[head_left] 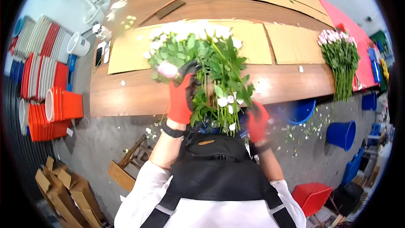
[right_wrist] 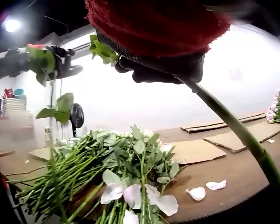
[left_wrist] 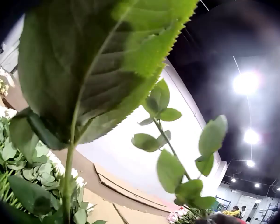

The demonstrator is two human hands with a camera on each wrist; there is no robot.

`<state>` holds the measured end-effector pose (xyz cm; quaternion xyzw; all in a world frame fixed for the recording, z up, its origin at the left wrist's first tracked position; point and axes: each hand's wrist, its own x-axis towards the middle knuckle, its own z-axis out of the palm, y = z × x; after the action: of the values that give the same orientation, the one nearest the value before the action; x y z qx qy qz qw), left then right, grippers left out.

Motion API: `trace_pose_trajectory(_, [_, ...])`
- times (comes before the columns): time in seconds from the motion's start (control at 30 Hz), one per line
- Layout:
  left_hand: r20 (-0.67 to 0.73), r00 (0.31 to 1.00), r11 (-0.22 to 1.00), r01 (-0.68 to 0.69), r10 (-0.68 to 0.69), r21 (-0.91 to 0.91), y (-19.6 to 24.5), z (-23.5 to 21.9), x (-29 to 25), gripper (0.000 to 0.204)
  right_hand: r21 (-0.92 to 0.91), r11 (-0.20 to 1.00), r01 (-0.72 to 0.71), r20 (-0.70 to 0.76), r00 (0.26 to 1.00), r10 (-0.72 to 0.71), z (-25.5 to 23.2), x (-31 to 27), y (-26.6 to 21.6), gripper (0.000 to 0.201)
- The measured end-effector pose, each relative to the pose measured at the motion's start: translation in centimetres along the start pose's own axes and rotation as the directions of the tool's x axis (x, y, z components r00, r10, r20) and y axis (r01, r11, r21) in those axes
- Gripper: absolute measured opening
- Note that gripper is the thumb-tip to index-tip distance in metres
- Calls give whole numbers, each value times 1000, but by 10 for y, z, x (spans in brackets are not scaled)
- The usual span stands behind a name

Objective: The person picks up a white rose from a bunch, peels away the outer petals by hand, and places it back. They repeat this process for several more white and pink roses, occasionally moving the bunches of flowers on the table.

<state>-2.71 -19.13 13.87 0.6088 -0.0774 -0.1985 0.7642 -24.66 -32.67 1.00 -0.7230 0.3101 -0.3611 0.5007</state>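
Note:
My left hand (head_left: 181, 99), in a red and black glove, grips a rose (head_left: 168, 69) whose pale pink bloom is blurred beside the fingers. Its leafy stalk hangs down in the right wrist view, and a big leaf (left_wrist: 93, 70) fills much of the left wrist view. My right hand (head_left: 258, 122), also gloved, holds a leafy green stem (right_wrist: 238, 128); the thick bare end sticks out of the fist and leaves rise beyond it. Between the hands lies a pile of white roses (head_left: 190, 31) on the table, stems toward me. White petals (head_left: 222, 101) rest on those stems.
Cardboard sheets (head_left: 291, 44) cover parts of the wooden table (head_left: 126, 105). A bunch of pink roses (head_left: 339, 55) lies at its right end. Blue buckets (head_left: 341, 135) and scattered petals are on the floor to the right. Red crates (head_left: 65, 104) are stacked at the left.

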Motion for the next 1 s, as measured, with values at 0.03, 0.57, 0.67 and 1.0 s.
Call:
trace_pose_trajectory(0.03, [29,1000,1000,-3,4,-13,1,-5,-1,27,-146,981,124,54,992,-117,-4,-8,-6,30])
trace_pose_trajectory(0.57, [366,925,962,184,-99,-203,-8,-7,-38,34,93,990,106,187,975,-122,-19,34,-136,49])
trace_pose_trajectory(0.67, [390,914,979,171,-115,-113,-22,-3,-51,37,-147,922,359,187,925,-330,-8,48,-192,45])
trace_pose_trajectory(1.0, [443,876,979,203,-189,16,-2,6,-65,31,102,938,331,-4,943,-332,19,48,-180,26])
